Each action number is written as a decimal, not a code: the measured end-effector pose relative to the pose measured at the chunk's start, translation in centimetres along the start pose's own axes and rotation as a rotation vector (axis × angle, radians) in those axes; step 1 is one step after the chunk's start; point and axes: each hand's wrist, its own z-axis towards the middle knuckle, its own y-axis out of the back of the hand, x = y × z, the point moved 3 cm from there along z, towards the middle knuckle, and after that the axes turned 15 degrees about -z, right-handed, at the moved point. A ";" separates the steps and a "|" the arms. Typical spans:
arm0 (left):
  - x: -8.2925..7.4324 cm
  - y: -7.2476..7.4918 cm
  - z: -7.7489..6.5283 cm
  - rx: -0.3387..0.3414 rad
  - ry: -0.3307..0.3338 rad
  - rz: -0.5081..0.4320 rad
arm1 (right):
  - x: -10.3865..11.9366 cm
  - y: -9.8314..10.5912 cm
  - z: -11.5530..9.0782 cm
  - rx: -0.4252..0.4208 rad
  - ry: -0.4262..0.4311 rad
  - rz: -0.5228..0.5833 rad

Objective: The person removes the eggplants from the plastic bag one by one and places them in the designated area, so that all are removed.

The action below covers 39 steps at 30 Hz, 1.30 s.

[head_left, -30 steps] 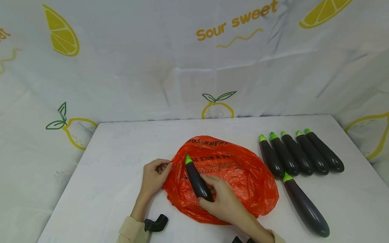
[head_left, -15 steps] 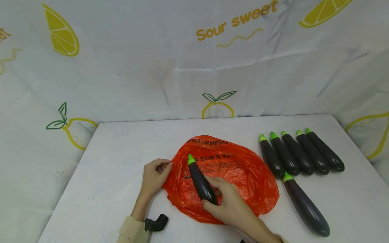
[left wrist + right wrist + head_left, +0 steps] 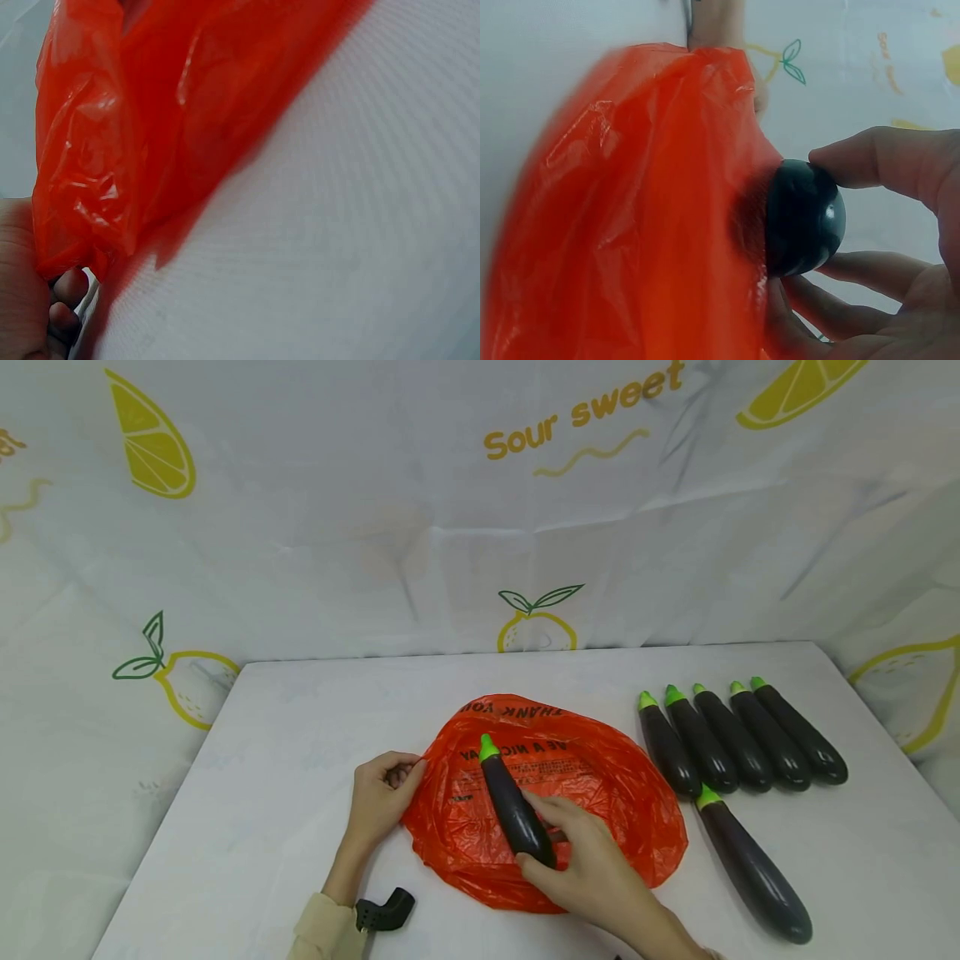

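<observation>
A red plastic bag (image 3: 622, 810) with dark lettering lies spread on the white table, its mouth open. My left hand (image 3: 382, 797) pinches the bag's left edge; in the left wrist view the red film (image 3: 90, 172) is gathered at the fingers. My right hand (image 3: 592, 864) holds a dark eggplant (image 3: 516, 810) by its thick lower end, the green stem tip pointing away. In the right wrist view, thumb and fingers grip the eggplant's rounded end (image 3: 806, 217), while the bag's film (image 3: 652, 210) hides the rest of it.
Several eggplants (image 3: 731, 739) lie side by side at the right of the table. Another eggplant (image 3: 753, 868) lies nearer, its stem touching that row. A black wrist mount (image 3: 386, 910) sits by my left sleeve. A lemon-print cloth (image 3: 360, 527) hangs behind the table.
My right hand has moved a little to the right with the eggplant, over the bag. My left hand has stayed at the bag's edge.
</observation>
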 end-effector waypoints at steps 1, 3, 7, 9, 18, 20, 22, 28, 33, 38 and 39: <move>-0.1 0.0 0.0 0.000 0.000 0.000 | 0.0 0.1 -0.1 -0.003 -0.006 -0.004; -0.1 0.0 0.0 -0.001 -0.003 -0.003 | 0.0 0.3 -0.2 -0.005 -0.016 -0.007; -0.1 0.0 0.0 -0.003 -0.020 -0.010 | -0.1 0.8 -0.5 -0.004 -0.019 -0.005; 0.0 0.0 0.0 -0.003 -0.026 -0.010 | -0.3 1.0 -0.7 -0.006 -0.020 -0.005; -0.1 0.0 0.1 0.001 -0.011 0.000 | -1.6 2.0 -1.5 -0.027 -0.115 -0.035; -0.1 0.0 0.1 0.000 -0.006 0.001 | -1.8 2.2 -1.7 -0.034 -0.119 -0.049; -0.1 0.0 0.0 -0.001 -0.005 0.003 | -2.0 2.4 -1.8 -0.044 -0.120 -0.064; 0.1 0.0 0.0 -0.004 -0.015 0.010 | -2.6 2.9 -2.2 -0.046 -0.145 -0.110; 0.0 0.0 0.0 -0.002 -0.003 0.014 | -3.2 3.4 -2.7 -0.039 -0.167 -0.130; -0.2 0.0 0.0 0.001 0.014 0.014 | -4.0 3.8 -3.0 -0.037 -0.192 -0.153; -0.2 0.0 0.0 0.001 0.017 0.014 | -4.2 3.8 -3.1 -0.033 -0.203 -0.160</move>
